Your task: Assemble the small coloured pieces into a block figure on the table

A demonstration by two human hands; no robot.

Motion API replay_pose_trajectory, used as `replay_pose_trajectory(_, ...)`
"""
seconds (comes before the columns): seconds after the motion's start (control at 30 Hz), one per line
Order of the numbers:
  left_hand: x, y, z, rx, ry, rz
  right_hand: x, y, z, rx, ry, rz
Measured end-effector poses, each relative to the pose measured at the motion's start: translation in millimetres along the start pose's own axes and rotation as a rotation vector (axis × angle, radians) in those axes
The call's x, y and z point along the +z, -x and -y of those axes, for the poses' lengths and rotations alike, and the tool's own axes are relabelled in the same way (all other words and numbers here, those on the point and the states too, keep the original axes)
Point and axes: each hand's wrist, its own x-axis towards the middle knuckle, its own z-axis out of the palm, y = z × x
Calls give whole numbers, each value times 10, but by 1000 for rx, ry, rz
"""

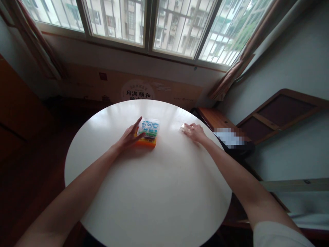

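An orange box [147, 142] rests near the middle of the round white table. On top of it sits a clear layer [151, 125] with blue and green pieces or print, too small to make out. My left hand [130, 134] grips the box's left side, thumb toward the front and a finger reaching to the back corner. Farther right on the table, my right hand [194, 132] has its fingers bent down over a small clear, whitish thing [183, 127]. Its kind is unclear, and the fingers partly hide it.
The round white table [154, 192] has a curved edge. Beyond it are a printed panel [164, 85] on the wall and barred windows [118, 20]. A wooden bench-like piece [213, 118] with a blurred-out item [229, 138] stands close to the table's right edge.
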Motion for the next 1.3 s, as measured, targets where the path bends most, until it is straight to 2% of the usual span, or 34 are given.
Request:
replay_pose_trajectory(0.1, 3, -2, 30, -1, 61, 11, -127, -1, 227, -83, -186, -86)
replay_pose_trajectory(0.17, 8, -2, 56, 13, 167, -2, -260, -5, 480, -235, -413, -178)
replay_pose_trajectory(0.23, 14, 3, 76, 16, 279, -40, -429, -1, 793, -386, -539, -246)
replay_pose_trajectory(0.37, 26, 14, 93, -9, 391, -153, -750, 33, 1414, -545, -481, -263)
replay_pose_trajectory(0.5, 44, 2, 97, -35, 436, -235, -867, 115, 1747, -567, -321, -272)
replay_pose_trajectory(0.6, 51, -36, 110, -83, 485, -315, -804, 280, 1825, -531, -283, -426)
replay_pose_trajectory(0.67, 40, -69, 128, -129, 532, -408, -691, 440, 1869, -588, -306, -491)
replay_pose_trajectory(0.77, -13, -109, 163, -196, 575, -545, -447, 672, 1986, -863, -291, -334)
replay_pose_trajectory(0.87, -86, -120, 186, -230, 585, -631, -228, 805, 2141, -941, -298, -215)
replay_pose_trajectory(0.93, -121, -111, 187, -230, 588, -648, -151, 830, 2228, -889, -316, -170)
replay_pose_trajectory(1.07, -132, -88, 174, -213, 588, -596, -131, 802, 2289, -781, -325, -82)
replay_pose_trajectory(1.17, -111, -86, 175, -215, 576, -548, -125, 760, 2207, -732, -313, -43)
replay_pose_trajectory(1.3, -81, -93, 190, -213, 567, -505, -72, 672, 1950, -675, -309, -49)
